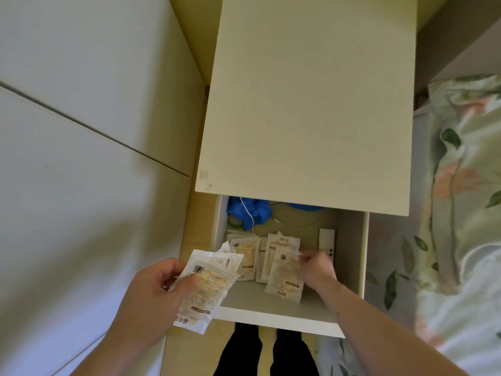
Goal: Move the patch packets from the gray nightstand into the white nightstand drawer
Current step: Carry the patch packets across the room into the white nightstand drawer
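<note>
Blue crumpled stuff [250, 211], perhaps gloves, behind drawer packets [245, 255]; both grips pinching packets.

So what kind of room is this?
Most likely a bedroom. A white nightstand stands with its drawer pulled open, and right beside it lies floral bedding on what looks like a bed. Both hands are putting patch packets in the drawer.

nightstand top [306, 104] overhanging drawer [271, 317] rear
</note>
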`<action>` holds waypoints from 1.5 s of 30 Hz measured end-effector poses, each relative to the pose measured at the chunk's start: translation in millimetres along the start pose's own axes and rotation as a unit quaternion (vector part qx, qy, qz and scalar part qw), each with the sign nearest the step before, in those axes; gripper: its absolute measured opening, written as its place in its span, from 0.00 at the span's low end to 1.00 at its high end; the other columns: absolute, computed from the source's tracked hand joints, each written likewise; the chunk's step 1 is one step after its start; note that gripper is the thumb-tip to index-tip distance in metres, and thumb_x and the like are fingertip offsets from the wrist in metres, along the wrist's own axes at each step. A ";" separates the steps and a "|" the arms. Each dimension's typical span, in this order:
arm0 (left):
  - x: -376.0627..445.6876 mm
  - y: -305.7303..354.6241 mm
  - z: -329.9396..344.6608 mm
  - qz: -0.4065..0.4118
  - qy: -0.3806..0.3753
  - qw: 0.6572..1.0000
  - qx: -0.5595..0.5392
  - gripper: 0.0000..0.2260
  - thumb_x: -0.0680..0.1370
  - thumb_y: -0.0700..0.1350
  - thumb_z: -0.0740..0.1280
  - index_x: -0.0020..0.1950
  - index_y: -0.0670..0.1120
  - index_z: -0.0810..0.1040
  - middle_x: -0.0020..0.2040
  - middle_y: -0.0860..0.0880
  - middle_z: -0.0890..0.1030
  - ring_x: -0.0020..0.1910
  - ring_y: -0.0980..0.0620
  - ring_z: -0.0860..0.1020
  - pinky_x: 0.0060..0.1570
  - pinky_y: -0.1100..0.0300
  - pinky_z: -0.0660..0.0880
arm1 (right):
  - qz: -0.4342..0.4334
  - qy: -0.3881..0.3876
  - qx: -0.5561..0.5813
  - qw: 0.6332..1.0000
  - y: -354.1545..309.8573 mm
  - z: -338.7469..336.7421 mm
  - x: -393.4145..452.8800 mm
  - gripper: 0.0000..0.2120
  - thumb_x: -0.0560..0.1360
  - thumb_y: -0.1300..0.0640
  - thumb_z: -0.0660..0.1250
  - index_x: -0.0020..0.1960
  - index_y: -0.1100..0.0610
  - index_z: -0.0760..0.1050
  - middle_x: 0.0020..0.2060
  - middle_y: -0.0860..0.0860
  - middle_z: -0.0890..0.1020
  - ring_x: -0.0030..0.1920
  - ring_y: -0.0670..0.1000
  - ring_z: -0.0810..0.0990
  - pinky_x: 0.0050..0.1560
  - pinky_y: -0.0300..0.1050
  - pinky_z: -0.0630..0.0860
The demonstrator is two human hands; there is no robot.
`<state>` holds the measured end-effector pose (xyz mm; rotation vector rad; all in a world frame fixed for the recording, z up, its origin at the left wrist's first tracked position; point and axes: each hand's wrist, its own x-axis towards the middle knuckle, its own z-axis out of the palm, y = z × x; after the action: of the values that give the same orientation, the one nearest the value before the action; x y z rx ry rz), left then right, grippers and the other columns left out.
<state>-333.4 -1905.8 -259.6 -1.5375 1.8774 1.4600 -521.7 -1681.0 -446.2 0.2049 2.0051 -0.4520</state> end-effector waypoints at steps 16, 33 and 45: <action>0.4 -1.1 -12.6 -0.019 0.050 0.996 -0.078 0.07 0.79 0.41 0.71 0.47 0.52 0.86 0.45 0.56 0.87 0.43 0.51 0.86 0.42 0.56 0.81 | -0.163 -0.017 -0.044 0.985 -41.7 9.4 -38.1 0.14 0.85 0.54 0.59 0.65 0.48 0.79 0.55 0.48 0.83 0.52 0.48 0.82 0.47 0.39 0.80; -18.6 -38.1 -7.5 -0.051 0.060 0.990 -0.116 0.06 0.79 0.39 0.70 0.46 0.49 0.85 0.43 0.53 0.88 0.40 0.51 0.87 0.43 0.50 0.81 | -0.247 -0.009 -0.206 0.947 -63.0 72.8 -41.5 0.36 0.77 0.69 0.66 0.80 0.48 0.61 0.75 0.50 0.69 0.67 0.56 0.77 0.64 0.51 0.79; -25.0 2.6 19.8 -0.075 -0.068 0.975 -0.198 0.08 0.81 0.39 0.67 0.57 0.46 0.83 0.50 0.50 0.88 0.49 0.50 0.87 0.52 0.48 0.82 | -0.066 -0.243 0.240 0.938 -36.1 9.1 -102.6 0.12 0.83 0.59 0.64 0.63 0.51 0.80 0.54 0.52 0.87 0.55 0.53 0.86 0.62 0.56 0.81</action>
<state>-333.1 -1876.0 -248.2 -1.6534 1.4177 1.8942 -479.1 -1712.5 -350.8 0.2322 1.4035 -0.9790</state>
